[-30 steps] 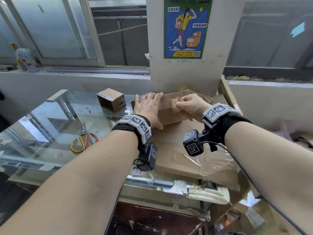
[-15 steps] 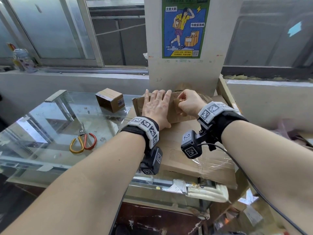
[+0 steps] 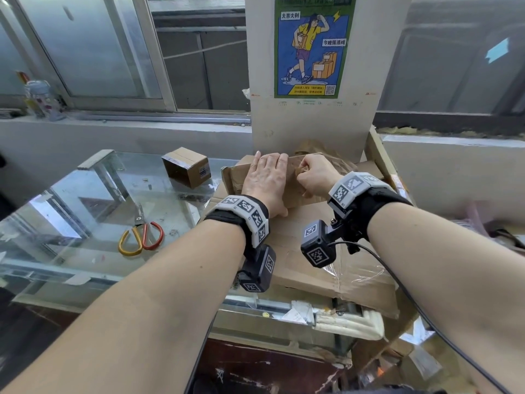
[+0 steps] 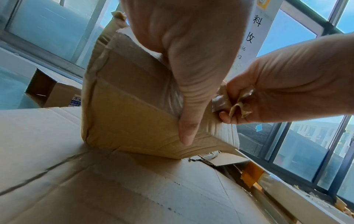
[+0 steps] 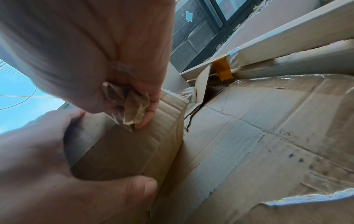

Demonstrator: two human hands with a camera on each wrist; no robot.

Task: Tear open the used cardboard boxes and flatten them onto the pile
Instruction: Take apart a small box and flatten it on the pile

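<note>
A small taped cardboard box (image 3: 233,177) lies on the pile of flattened cardboard (image 3: 306,251), close to the pillar. My left hand (image 3: 265,180) lies flat on its top with straight fingers, and the thumb (image 4: 188,121) runs down the near side. My right hand (image 3: 315,177) is a fist at the box's right end and pinches a crumpled strip of brown tape (image 4: 241,104) that is still joined to the box. The right wrist view shows the same tape (image 5: 132,106) bunched between thumb and fingers above the box (image 5: 124,151). The pile (image 5: 268,136) spreads out to the right.
A second, closed small box (image 3: 187,170) and red-and-yellow scissors (image 3: 140,237) sit on the glass counter (image 3: 85,209) at left. A pillar with a poster (image 3: 309,46) stands right behind the box. Loose clear tape (image 3: 360,268) clings to the pile's near right.
My left hand has slid further over the box top, toward its far edge. My right fist has stayed on the tape and moved with the box closer to the pillar.
</note>
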